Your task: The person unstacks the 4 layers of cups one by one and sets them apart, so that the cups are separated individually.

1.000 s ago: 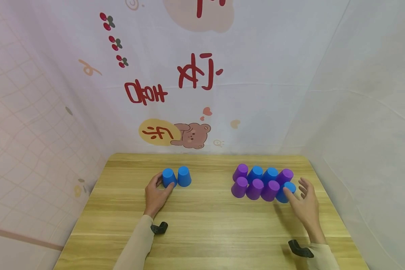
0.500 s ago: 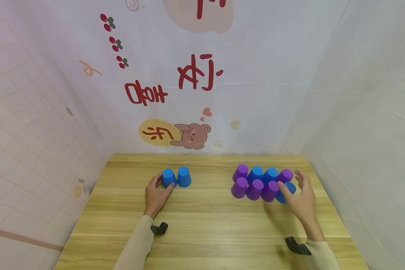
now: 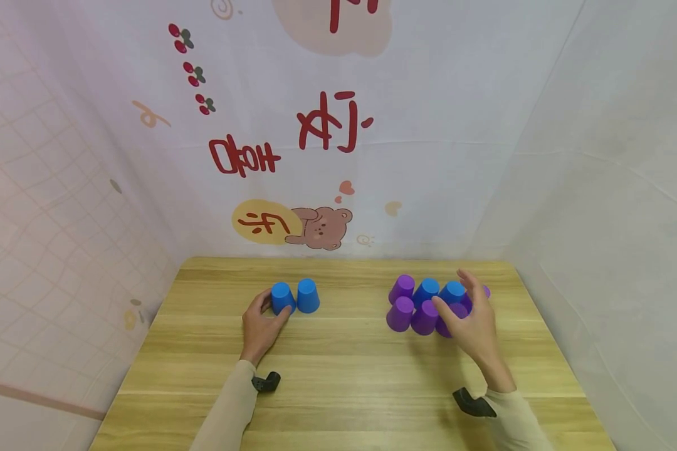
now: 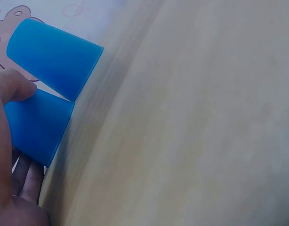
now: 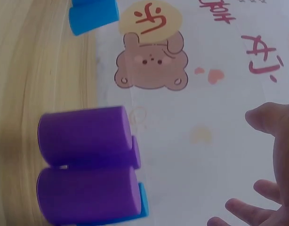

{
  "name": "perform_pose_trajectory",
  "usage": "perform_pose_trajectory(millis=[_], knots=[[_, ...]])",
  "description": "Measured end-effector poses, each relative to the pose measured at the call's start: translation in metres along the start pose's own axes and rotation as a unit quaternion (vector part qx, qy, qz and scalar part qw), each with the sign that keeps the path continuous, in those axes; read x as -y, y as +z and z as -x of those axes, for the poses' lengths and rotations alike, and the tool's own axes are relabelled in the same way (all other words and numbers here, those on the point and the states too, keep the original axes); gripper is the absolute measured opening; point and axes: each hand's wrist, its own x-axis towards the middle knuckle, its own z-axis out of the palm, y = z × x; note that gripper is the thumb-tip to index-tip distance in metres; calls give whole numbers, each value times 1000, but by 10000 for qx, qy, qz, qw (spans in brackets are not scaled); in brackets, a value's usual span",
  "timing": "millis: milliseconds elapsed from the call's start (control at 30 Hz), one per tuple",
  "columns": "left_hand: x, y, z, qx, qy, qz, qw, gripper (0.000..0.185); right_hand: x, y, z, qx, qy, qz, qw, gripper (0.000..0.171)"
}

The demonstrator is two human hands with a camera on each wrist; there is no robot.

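My left hand (image 3: pixel 262 329) grips an upside-down blue cup (image 3: pixel 283 297), thumb on the near side and fingers round the left. A second blue cup (image 3: pixel 308 295) stands just to its right; in the left wrist view the two rims meet. Over the right-hand cups hovers my right hand (image 3: pixel 476 329), its fingers spread and nothing held; the right wrist view shows it apart from them. Beneath stand two rows of upturned cups: a purple cup (image 3: pixel 400 314) and another purple cup (image 3: pixel 425 317) in front, a blue cup (image 3: pixel 427 292) behind. The hand hides the row's right end.
Everything stands on a wooden table (image 3: pixel 350 382). A white printed cloth (image 3: pixel 440 156) rises behind its far edge, with cloth at both sides too. A black wrist mount (image 3: pixel 474 403) sits on the right sleeve, another black mount (image 3: pixel 267 381) on the left.
My right hand has moved left from the blue cup at the front row's right end, now hidden behind it. The left hand and the cups have kept their places.
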Motion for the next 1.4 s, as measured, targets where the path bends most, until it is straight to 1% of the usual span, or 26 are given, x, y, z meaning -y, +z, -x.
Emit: perform_pose_trajectory(millis=[133, 267, 400, 633, 933, 1000, 1267, 1400], knots=[[0, 0, 0, 15, -25, -5, 10000, 67, 8, 12, -2, 143, -121, 14, 9998, 88], [0, -1, 0, 71, -67, 52, 9999, 67, 16, 25, -4, 127, -314, -10, 9994, 84], [0, -2, 0, 119, -88, 104, 9998, 67, 25, 38, -6, 176, -402, -127, 9990, 83], [0, -2, 0, 137, -105, 153, 9997, 66, 42, 64, -9, 341, -694, -329, 9965, 83], [-1, -2, 1, 125, -118, 103, 9998, 67, 62, 101, -9, 568, -767, -463, 9944, 83], [-1, -2, 1, 122, -115, 85, 9998, 67, 65, 108, -9, 644, -727, -499, 9940, 84], [0, -2, 0, 128, -124, 116, 9998, 67, 70, 137, -11, 1136, -463, -687, 9901, 86], [1, -1, 0, 132, -149, 170, 9997, 67, 69, 152, -13, 1307, -499, -668, 9879, 87]])
